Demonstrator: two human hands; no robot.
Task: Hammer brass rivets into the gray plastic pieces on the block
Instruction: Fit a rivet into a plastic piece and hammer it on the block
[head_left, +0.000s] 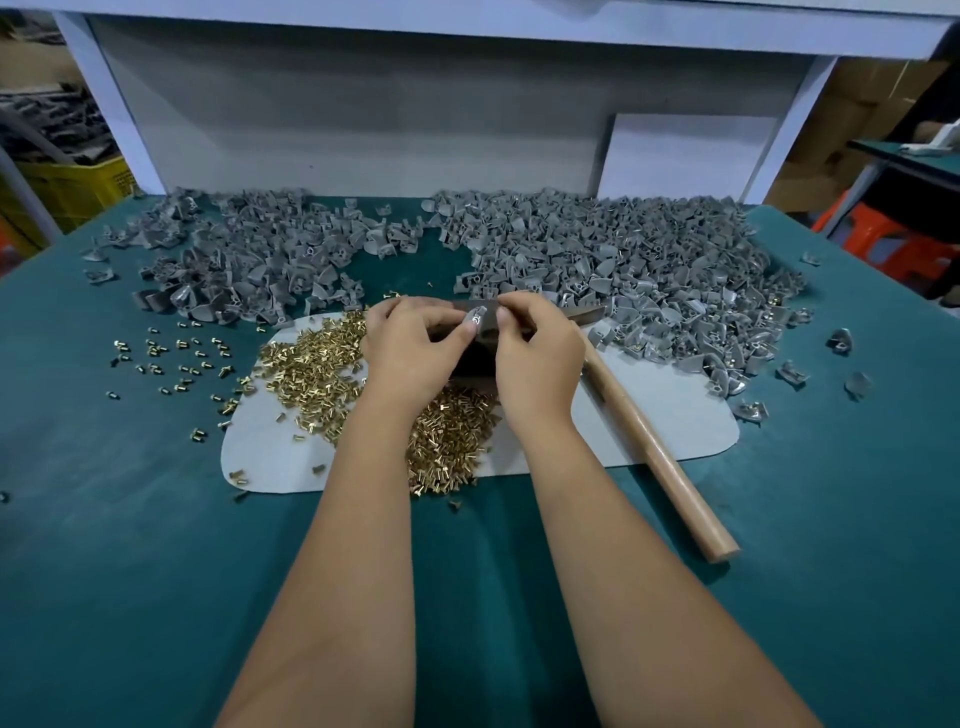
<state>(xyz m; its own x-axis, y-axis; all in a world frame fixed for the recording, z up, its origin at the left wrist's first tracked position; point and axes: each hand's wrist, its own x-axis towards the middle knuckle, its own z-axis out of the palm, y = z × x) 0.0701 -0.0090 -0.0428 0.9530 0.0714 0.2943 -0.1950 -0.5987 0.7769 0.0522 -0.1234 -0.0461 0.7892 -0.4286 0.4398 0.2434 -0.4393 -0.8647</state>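
Note:
Both my hands meet over a dark metal block (470, 358) at the table's middle. My left hand (410, 353) pinches a small gray plastic piece (476, 316) on top of the block. My right hand (535, 353) has its fingertips curled at the same piece; whether it holds a rivet I cannot tell. A heap of brass rivets (322, 364) lies on a white mat (670, 421) left of and under my hands. A wooden-handled hammer (660, 457) lies on the mat to the right, its head hidden behind my right hand.
Large piles of gray plastic pieces (623, 270) cover the back of the green table (130, 545), left (249, 260) and right. Loose rivets (171, 358) are scattered at the left. A white board (685, 156) leans on the back wall.

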